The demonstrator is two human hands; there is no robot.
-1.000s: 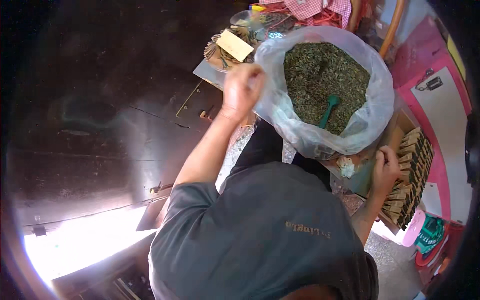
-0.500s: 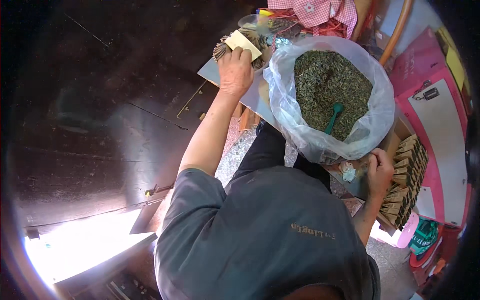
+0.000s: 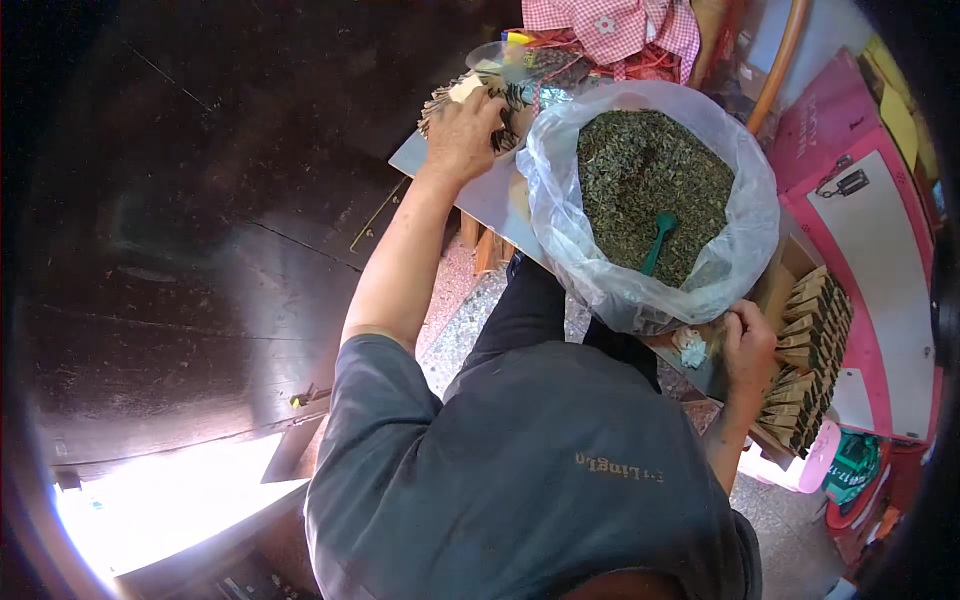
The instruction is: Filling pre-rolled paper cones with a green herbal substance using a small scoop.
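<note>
My left hand reaches far forward onto a fanned pile of flat brown packets. Its fingers curl over a pale packet on top. A big clear plastic bag of dried green leaves stands in front of me, with a green scoop stuck in it. My right hand rests at the bag's lower right edge, fingers curled. What it holds is hidden. Beside it is a box of upright brown packets. A small white and green scrap lies next to that hand.
The bag and packets sit on a grey metal board. A red checked cloth lies at the back, and a pink cabinet stands at the right. Dark wooden flooring fills the left. A pink container sits below the box.
My left arm has stretched forward, and the hand has gone from mid-air down onto the packet pile. The right hand has stayed by the box.
</note>
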